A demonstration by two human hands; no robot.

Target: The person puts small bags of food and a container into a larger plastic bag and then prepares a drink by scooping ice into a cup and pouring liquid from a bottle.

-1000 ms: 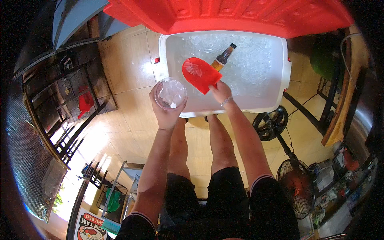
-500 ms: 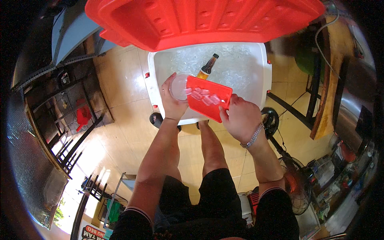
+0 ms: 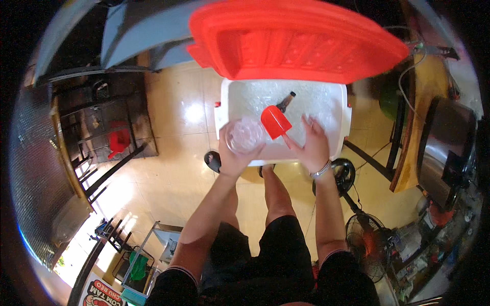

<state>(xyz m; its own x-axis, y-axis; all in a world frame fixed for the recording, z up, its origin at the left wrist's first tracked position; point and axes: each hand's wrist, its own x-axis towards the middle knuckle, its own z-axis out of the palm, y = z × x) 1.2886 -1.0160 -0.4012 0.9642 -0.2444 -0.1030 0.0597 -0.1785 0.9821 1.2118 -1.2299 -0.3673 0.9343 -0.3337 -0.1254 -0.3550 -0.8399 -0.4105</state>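
Observation:
My left hand point(image 3: 234, 157) is wrapped around a clear cup point(image 3: 246, 136) with ice in it, over the near left part of a white cooler box point(image 3: 343, 127). To its right, a red scoop point(image 3: 275, 122) is over the ice, bottom side up. My right hand point(image 3: 313, 148) is beside the scoop with fingers spread; its thumb reaches the scoop's lower edge, and whether they touch I cannot tell. A dark glass bottle point(image 3: 288, 101) leans in the ice point(image 3: 260, 94), its lower part hidden by the scoop.
The cooler's red lid point(image 3: 306, 48) stands raised at the far side. A standing fan point(image 3: 365, 245) is at the right near my arm, beside a wooden-edged counter point(image 3: 411, 153). Dark metal racks point(image 3: 102, 132) line the left. My legs are just before the cooler.
The scoop has turned over and no ice shows on it. My right hand has opened from its handle. The cup now shows ice inside. The whole view has shifted.

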